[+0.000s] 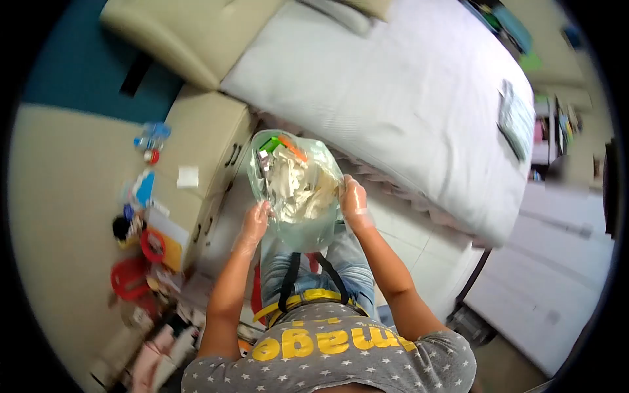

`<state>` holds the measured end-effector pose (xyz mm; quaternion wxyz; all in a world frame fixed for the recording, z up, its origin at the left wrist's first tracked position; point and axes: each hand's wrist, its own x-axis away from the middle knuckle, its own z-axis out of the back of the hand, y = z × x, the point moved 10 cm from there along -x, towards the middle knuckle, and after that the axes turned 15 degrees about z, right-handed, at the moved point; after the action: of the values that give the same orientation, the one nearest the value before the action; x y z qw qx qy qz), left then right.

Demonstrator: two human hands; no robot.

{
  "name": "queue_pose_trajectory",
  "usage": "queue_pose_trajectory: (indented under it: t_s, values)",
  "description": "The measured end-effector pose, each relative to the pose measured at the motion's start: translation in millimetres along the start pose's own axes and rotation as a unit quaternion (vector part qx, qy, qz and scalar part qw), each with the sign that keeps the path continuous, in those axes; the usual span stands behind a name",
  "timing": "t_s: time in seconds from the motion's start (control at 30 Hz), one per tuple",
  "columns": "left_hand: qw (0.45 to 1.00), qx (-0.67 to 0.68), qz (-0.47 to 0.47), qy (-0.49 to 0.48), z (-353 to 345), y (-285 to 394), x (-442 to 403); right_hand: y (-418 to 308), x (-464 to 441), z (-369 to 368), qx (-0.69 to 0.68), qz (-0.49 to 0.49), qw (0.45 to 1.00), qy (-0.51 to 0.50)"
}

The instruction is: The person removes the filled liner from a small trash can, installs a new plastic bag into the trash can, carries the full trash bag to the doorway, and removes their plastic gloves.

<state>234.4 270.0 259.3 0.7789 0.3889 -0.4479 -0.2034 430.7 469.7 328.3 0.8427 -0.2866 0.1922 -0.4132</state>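
Note:
A translucent pale green plastic bag (304, 234) hangs in front of my legs with its mouth spread wide. Inside lie crumpled whitish paper or tissues (291, 183), an orange piece (293, 149) and a bright green piece (270, 144). My left hand (255, 223) grips the bag's near left rim, fingers closed on the plastic. On the opposite side, my right hand (354, 198) has its fingers closed on the right rim. Both hands wear thin clear gloves.
A bed with a pale sheet (400, 98) stands ahead and right. To the left is a cream cabinet (206, 124) with dark handles, bearing bottles (152, 136) and a white square (188, 177). Pale floor tiles (403, 242) show below, and a white cabinet (537, 262) stands at right.

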Motion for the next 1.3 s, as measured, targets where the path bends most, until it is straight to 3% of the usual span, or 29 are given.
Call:
queue_pose_trajectory:
  t_s: [0.07,0.17,0.27,0.37,0.43,0.47,0.57,0.73,0.83,0.97,1.03,1.13,1.17,1.3]
  values:
    - [0.997,-0.009,-0.046,-0.065,-25,47,11,11,26,51,-0.009,-0.062,0.996,0.057]
    - [0.974,-0.108,-0.096,-0.173,-59,73,-7,45,62,77,-0.006,-0.206,0.977,0.059]
    - [0.938,-0.134,-0.091,-0.306,-111,78,9,49,137,123,0.008,-0.250,0.944,0.215]
    - [0.889,-0.213,-0.165,-0.369,-194,114,52,99,226,156,-0.021,-0.311,0.891,0.330]
    - [0.890,-0.158,-0.068,-0.422,-256,120,12,137,217,186,-0.004,-0.371,0.868,0.330]
    - [0.877,-0.171,-0.069,-0.444,-283,117,16,143,236,198,0.015,-0.387,0.857,0.340]
    - [0.868,-0.168,-0.013,-0.467,-379,112,31,183,294,245,0.090,-0.415,0.833,0.354]
    - [0.830,-0.198,-0.015,-0.521,-498,135,132,200,419,320,0.099,-0.492,0.778,0.378]
    - [0.780,-0.210,-0.037,-0.588,-568,127,200,211,498,339,0.130,-0.536,0.738,0.390]
    - [0.724,-0.266,-0.045,-0.635,-638,101,268,213,586,348,0.150,-0.599,0.674,0.405]
    - [0.693,-0.328,-0.105,-0.633,-675,107,319,215,634,367,0.162,-0.622,0.643,0.416]
    - [0.664,-0.317,-0.164,-0.657,-702,124,381,195,673,382,0.174,-0.632,0.600,0.458]
    - [0.658,-0.319,-0.114,-0.672,-719,113,389,192,686,390,0.173,-0.629,0.582,0.486]
    - [0.610,-0.342,-0.172,-0.694,-778,116,453,210,752,392,0.151,-0.661,0.523,0.517]
